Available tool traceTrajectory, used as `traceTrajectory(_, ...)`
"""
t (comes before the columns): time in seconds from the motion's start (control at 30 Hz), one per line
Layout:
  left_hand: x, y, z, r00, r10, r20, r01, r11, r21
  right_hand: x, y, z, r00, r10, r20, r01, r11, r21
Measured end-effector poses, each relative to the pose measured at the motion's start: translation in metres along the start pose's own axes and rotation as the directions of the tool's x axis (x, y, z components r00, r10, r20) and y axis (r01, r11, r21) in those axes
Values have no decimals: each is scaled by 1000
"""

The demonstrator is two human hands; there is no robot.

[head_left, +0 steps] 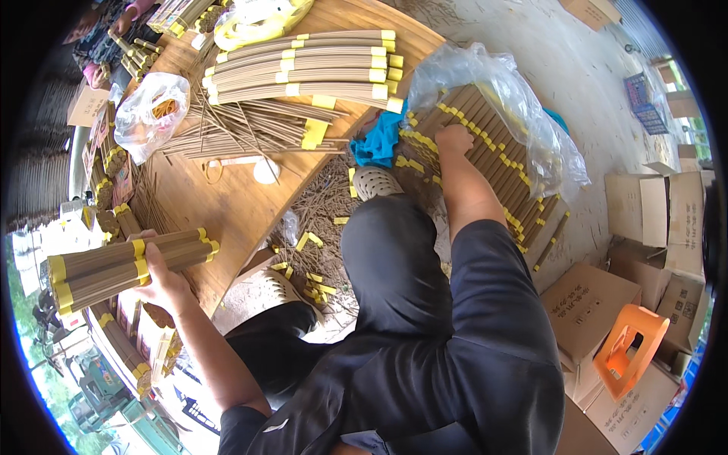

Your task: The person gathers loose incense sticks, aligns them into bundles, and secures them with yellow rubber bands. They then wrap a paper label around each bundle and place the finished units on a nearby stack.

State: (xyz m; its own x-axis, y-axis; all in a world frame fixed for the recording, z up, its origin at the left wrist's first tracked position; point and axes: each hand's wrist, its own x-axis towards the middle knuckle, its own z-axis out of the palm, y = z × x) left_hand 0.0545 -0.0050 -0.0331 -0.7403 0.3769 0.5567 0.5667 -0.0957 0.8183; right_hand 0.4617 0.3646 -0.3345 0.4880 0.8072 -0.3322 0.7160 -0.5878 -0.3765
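My left hand (163, 280) is closed around several bundles of thin brown incense sticks (114, 271), bound with yellow bands, above the table's near left edge. On the right, my right hand (455, 140) is curled at the far end of a wide pile of similar banded bundles (485, 152). Its fingertips are hidden, so I cannot tell what they grip. A clear plastic sheet (523, 106) partly covers that pile. More banded bundles (303, 64) lie stacked on the wooden table (235, 220), with loose sticks (250, 125) beside them.
A plastic bag of rubber bands (155, 110) and a roll of yellow tape (262, 26) lie on the table. A blue cloth (379, 140) hangs by its corner. Yellow scraps (322, 288) litter the floor. Cardboard boxes (588, 307) and an orange stool (629, 353) stand right. Another person (106, 34) sits far left.
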Motion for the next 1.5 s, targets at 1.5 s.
traceTrajectory(1.5,-4,-12,-10,999,-45,-5,43,976,-215,-231,56,-183,241,-826,-510,959,121,258)
